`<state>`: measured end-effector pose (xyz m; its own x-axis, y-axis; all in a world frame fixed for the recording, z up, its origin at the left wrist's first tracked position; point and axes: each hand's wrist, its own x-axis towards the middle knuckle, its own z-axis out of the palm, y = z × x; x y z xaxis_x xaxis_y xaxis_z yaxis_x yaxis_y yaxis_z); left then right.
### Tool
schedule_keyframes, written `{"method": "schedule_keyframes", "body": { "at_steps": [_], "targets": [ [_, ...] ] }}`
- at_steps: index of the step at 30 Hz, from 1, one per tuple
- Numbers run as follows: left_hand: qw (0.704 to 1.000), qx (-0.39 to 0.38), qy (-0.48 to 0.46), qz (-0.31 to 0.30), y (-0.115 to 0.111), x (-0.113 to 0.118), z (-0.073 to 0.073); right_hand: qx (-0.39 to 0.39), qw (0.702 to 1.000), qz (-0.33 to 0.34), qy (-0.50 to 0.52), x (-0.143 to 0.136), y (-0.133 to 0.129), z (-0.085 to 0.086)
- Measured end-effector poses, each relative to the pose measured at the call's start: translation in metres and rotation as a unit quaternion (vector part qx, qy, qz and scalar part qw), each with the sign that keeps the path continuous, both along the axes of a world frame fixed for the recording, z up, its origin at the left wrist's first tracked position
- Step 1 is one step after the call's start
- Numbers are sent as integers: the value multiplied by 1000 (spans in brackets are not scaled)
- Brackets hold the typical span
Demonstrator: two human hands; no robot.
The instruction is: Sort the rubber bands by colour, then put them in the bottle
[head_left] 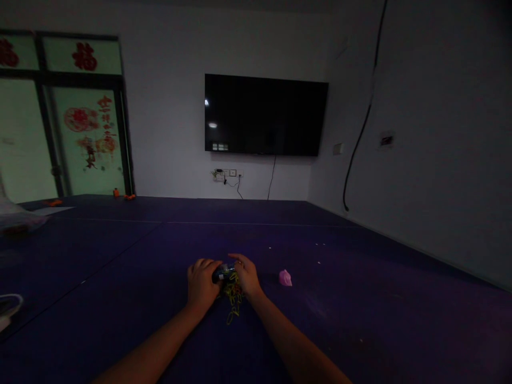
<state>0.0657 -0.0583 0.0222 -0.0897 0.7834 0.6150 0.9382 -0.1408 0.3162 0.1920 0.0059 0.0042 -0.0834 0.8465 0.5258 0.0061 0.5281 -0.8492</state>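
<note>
Low in the middle of the view, my left hand (203,284) curls round the dark end of a small, shiny, bottle-like object (224,272). It has a small pale patch, and the dim light hides what kind it is. My right hand (247,276) grips its other end, with one finger reaching over the top. Beneath my two hands a loose tangle of yellow-green rubber-band-like loops (233,298) lies on the dark blue floor covering (160,298), with some reddish ones among them. Right of my right hand, apart from it, sits a crumpled pink thing (285,278).
Small pale scraps dot the floor to the right. Orange objects (116,192) lie near the glass door (90,133). At the left edge are a clear plastic bag (20,217) and a white looped object (16,304). A television (264,114) hangs on the far wall.
</note>
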Motion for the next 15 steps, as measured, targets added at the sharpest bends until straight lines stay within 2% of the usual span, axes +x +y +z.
{"method": "schedule_keyframes", "body": {
  "at_steps": [7, 15],
  "targets": [
    [1000, -9, -5, 14, 0, 0, 0, -18, 999, 26, 37, 2, -1, 1],
    [1000, -22, 13, -8, 2, -1, -1, -18, 1000, -3, 24, 0, 0, -3]
  ]
}}
